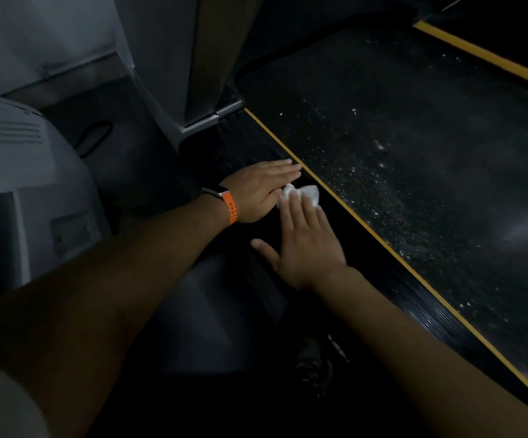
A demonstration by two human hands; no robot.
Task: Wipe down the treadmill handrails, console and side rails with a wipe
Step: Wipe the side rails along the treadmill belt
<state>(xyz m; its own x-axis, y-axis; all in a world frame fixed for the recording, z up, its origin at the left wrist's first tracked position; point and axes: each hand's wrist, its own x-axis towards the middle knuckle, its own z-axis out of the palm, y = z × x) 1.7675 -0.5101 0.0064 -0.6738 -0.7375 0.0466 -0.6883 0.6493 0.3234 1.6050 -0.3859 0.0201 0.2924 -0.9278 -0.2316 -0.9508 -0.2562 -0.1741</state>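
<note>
Down at the near side rail (343,222), we have our right hand (307,248) flat, grip open, its straight fingers pressing the wipe (307,194) onto the black surface. Just beyond, our left hand (262,191) lies flat too, grip open, touching the wipe's edge. With nothing pinched, the small crumpled wipe could slip from under our fingers or skid onto the speckled belt (414,153). We count two hands, one wipe, one watch (221,192) and two yellow stripes (382,244).

The wipe (302,193) lies on the side rail (250,143), left of the belt (414,147).
</note>
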